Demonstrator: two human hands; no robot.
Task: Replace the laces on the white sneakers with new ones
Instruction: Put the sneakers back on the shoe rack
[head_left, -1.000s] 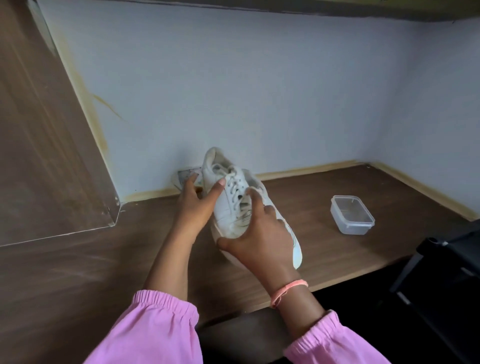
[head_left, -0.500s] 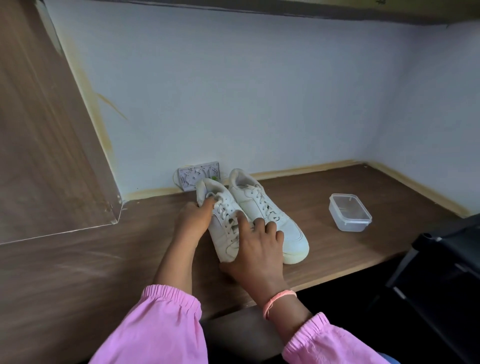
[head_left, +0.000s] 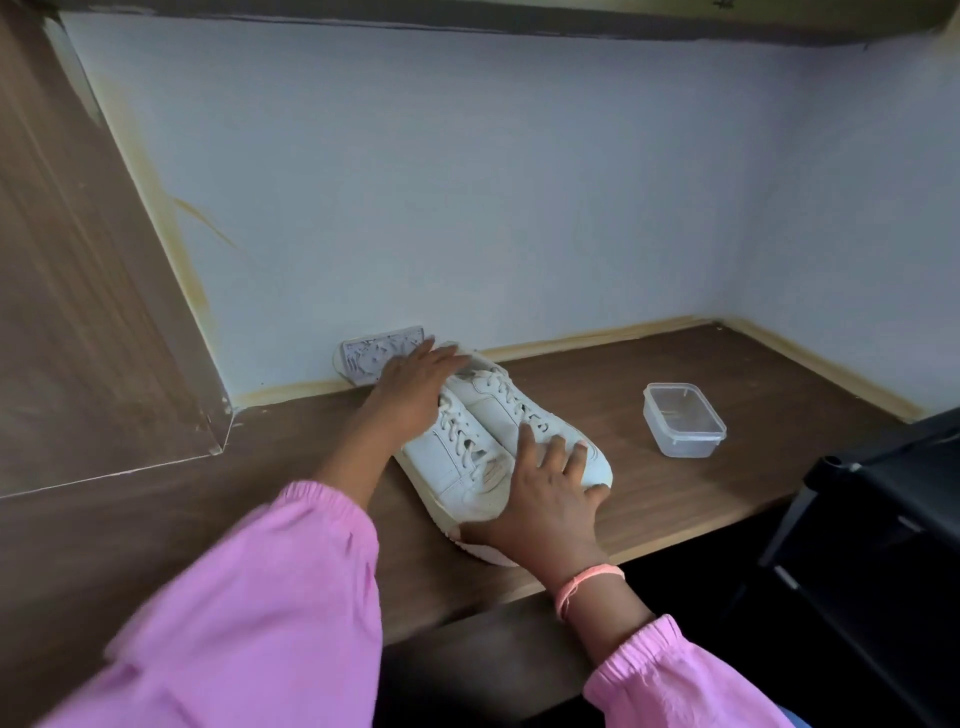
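Observation:
Two white sneakers lie side by side on the wooden desk (head_left: 675, 499), toes toward the front right. The left sneaker (head_left: 447, 457) and the right sneaker (head_left: 511, 410) both carry white laces. My left hand (head_left: 415, 387) rests flat over the heel ends of both shoes, fingers straight. My right hand (head_left: 548, 493) lies spread over their toe ends, with the thumb at the near side of the left sneaker's sole. No spare laces are in view.
A clear plastic container (head_left: 683, 426) with its lid on stands to the right of the shoes. A grey wall socket (head_left: 382, 353) sits on the back wall behind my left hand. A dark chair (head_left: 883, 519) is at the desk's right front edge.
One sneaker was held up in both hands a second ago; it came down beside the other. My left hand has slid back to the heels and my right hand forward to the toes.

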